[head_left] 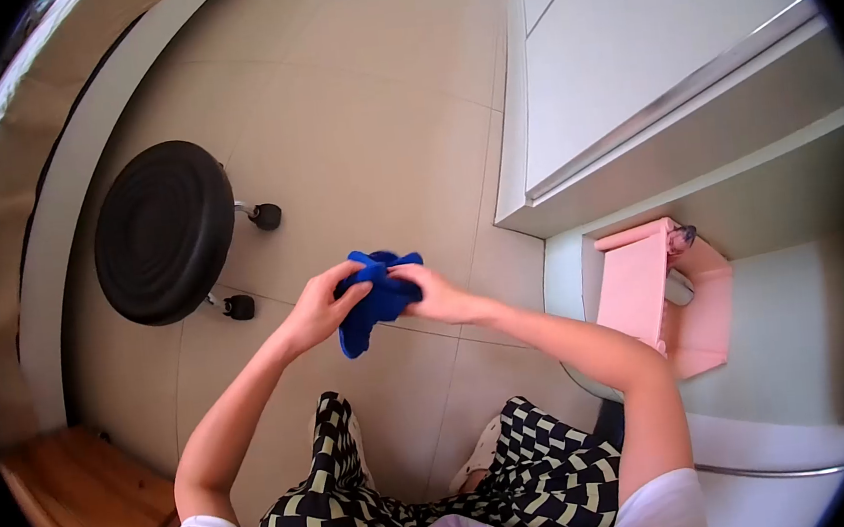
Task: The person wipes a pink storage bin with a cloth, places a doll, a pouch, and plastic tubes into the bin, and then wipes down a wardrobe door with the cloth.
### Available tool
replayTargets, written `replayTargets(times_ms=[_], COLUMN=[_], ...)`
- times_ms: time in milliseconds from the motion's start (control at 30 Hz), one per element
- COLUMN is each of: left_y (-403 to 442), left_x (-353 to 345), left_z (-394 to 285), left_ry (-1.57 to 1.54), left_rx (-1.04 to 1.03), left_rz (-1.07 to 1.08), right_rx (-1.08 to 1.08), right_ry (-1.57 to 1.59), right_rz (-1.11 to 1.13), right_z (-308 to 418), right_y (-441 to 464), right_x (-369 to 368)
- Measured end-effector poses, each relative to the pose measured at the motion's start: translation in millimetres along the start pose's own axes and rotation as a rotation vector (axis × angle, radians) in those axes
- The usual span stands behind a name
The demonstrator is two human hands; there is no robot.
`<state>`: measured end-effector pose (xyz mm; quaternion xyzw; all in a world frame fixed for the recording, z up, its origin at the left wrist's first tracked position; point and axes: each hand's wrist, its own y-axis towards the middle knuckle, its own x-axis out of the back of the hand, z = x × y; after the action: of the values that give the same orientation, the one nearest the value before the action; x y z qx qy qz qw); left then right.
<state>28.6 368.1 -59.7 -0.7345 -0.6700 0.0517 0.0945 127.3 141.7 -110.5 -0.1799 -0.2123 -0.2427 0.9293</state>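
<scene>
A crumpled blue cloth hangs in front of me above the tiled floor, gripped from both sides. My left hand pinches its left edge between thumb and fingers. On the other side, my right hand is closed on the upper right part, with some fingertips hidden in the folds. One end of the cloth dangles down below my left hand.
A black round stool on casters stands to the left. At the right are white cabinets and a pink box-like holder on a ledge. A wooden piece of furniture is at the lower left.
</scene>
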Motion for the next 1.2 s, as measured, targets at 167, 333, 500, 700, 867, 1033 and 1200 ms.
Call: replayTargets(times_ms=[167, 333, 500, 700, 867, 1033, 1200], left_y=[29, 53, 70, 69, 66, 65, 55], left_x=[15, 21, 12, 11, 13, 26, 30], left_z=[-23, -20, 7, 38, 57, 81, 86], left_ry=[0.138, 0.261, 0.367, 0.427, 0.723, 0.672, 0.662], left_rx=[0.069, 0.004, -0.017, -0.083, 0.018, -0.023, 0.107], left_rz=[-0.12, 0.027, 0.163, 0.257, 0.315, 0.221, 0.252], right_rx=[-0.292, -0.309, -0.278, -0.371, -0.394, -0.158, -0.181], right_ry=[0.198, 0.205, -0.071, 0.294, 0.228, -0.18, -0.276], right_rz=[0.082, -0.023, 0.108, 0.084, -0.124, -0.046, 0.371], right_z=[51, 52, 23, -13, -15, -9, -23], right_y=[-1, -10, -13, -29, -43, -60, -83], right_x=[73, 87, 76, 60, 71, 82, 46])
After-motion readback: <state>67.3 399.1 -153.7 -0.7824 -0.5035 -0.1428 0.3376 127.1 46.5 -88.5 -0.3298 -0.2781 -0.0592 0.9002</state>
